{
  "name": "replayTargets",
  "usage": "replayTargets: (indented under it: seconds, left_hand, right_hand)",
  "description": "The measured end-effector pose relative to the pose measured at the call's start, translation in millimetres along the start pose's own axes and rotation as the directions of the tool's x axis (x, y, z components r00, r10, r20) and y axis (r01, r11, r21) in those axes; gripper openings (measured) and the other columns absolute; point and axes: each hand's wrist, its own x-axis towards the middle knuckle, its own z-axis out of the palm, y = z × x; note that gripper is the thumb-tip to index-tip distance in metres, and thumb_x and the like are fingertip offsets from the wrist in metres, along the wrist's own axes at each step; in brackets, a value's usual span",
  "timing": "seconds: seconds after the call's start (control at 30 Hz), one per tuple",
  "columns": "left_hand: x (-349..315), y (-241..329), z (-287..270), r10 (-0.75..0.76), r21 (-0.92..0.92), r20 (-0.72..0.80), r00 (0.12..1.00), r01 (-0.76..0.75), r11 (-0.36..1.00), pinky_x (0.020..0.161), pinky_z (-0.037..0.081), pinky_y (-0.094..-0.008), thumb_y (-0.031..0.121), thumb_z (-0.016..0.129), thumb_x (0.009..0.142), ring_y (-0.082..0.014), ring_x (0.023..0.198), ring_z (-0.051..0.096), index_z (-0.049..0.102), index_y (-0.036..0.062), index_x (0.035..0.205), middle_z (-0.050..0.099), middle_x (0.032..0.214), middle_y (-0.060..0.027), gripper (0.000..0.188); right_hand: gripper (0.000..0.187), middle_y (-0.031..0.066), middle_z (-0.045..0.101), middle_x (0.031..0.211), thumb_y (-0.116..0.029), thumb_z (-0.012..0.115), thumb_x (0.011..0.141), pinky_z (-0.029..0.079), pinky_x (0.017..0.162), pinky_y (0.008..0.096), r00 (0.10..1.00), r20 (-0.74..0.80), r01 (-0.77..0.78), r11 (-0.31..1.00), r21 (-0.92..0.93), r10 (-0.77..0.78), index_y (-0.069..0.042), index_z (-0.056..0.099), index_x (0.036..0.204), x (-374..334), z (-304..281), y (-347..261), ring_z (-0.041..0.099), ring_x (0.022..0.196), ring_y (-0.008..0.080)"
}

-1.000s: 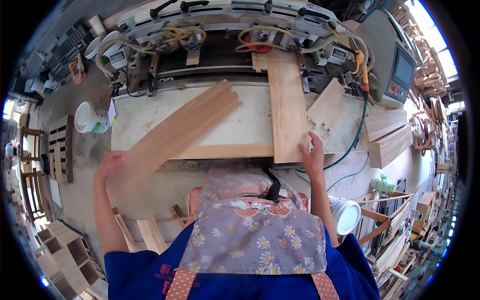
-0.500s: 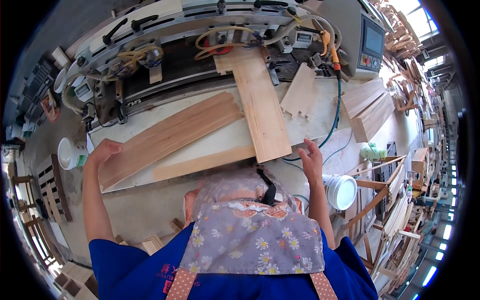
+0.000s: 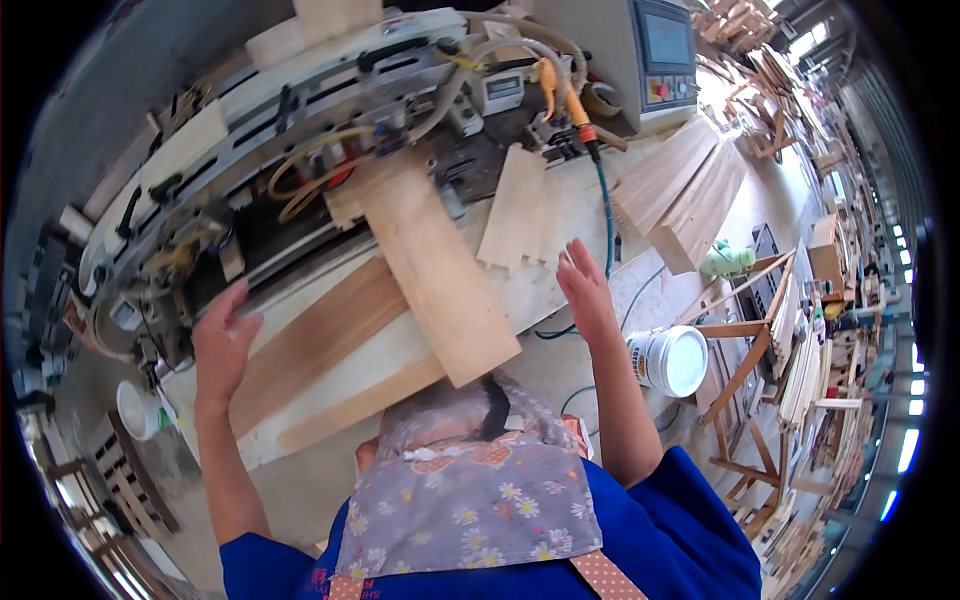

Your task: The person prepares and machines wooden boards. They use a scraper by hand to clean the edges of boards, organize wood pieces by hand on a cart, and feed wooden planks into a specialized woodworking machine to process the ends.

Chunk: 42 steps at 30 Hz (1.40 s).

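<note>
A pale wide wooden board lies with its far end under the clamps of a machine and its near end reaching past the table's front edge. To its left, a darker brown board rests aslant on the white table. A narrow pale strip lies along the near edge. My left hand is raised by the left end of the brown board, slightly blurred, thumb apart from the fingers, holding nothing. Right of the wide board, my right hand is up with fingers stretched out, holding nothing.
Thin notched boards lie on the table's right part, beside a teal hose. Thick stacked planks stand farther right, near a control panel. White buckets stand on the floor at both sides.
My left hand has come off the brown board's left end and moved up. My right hand has risen, its fingers stretching out. The whole view has turned and shifted.
</note>
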Motion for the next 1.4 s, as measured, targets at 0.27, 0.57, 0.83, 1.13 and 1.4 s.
replayTargets:
  seconds: [0.27,0.57,0.83,1.13,1.4]
  left_hand:
    - [235,112,-18,0.394,0.082,-0.403,0.826,-0.396,0.915,0.106,0.040,-0.0410,0.035,0.076,0.082,-0.0297,0.130,0.049,0.047,0.0043,0.139,0.053,0.139,-0.0176,0.071]
    - [415,82,5,0.284,0.144,0.090,0.955,-0.294,0.945,0.098,0.045,-0.0375,0.038,0.076,0.079,-0.0331,0.117,0.058,0.054,0.0049,0.134,0.060,0.129,-0.0202,0.068]
    - [426,96,39,0.239,0.308,0.127,0.963,-0.267,0.913,0.081,0.049,-0.0388,0.030,0.074,0.081,-0.0279,0.092,0.067,0.071,0.0071,0.109,0.071,0.102,-0.0158,0.036]
    - [422,133,-11,0.258,0.387,0.016,0.966,-0.244,0.889,0.073,0.049,-0.0337,0.032,0.074,0.082,-0.0204,0.079,0.065,0.070,0.0004,0.103,0.071,0.087,-0.0138,0.039]
    - [373,251,-114,0.468,0.392,-0.170,0.867,-0.377,0.839,0.070,0.051,-0.0331,0.037,0.072,0.085,-0.0193,0.073,0.067,0.072,0.0033,0.103,0.072,0.086,-0.0133,0.038]
  right_hand:
    - [0.072,0.0034,0.052,0.102,-0.019,0.071,0.086,0.041,0.069,0.0212,0.958,-0.284,0.100,0.982,0.163,-0.050,0.000,0.034,0.144,183,-11,-7,0.049,0.081,0.0076]
    - [0.029,-0.0108,0.041,0.070,-0.003,0.067,0.085,0.028,0.056,0.0219,0.970,-0.245,0.082,0.940,0.332,0.002,-0.021,0.045,0.085,210,19,-28,0.036,0.057,0.0018]
    - [0.025,-0.0073,0.053,0.096,-0.006,0.069,0.083,0.033,0.082,0.0251,0.977,-0.212,0.095,0.906,0.413,-0.006,-0.015,0.051,0.098,206,1,-35,0.047,0.089,0.0055]
    - [0.025,-0.0087,0.055,0.090,-0.004,0.067,0.085,0.035,0.079,0.0240,0.989,-0.145,0.071,0.799,0.597,0.020,-0.018,0.047,0.088,207,15,-36,0.050,0.087,0.0036]
    - [0.015,0.0049,0.059,0.104,-0.017,0.063,0.093,0.046,0.082,0.0317,0.978,-0.030,-0.173,0.879,0.445,0.208,-0.010,0.051,0.100,191,3,-54,0.057,0.099,0.0141]
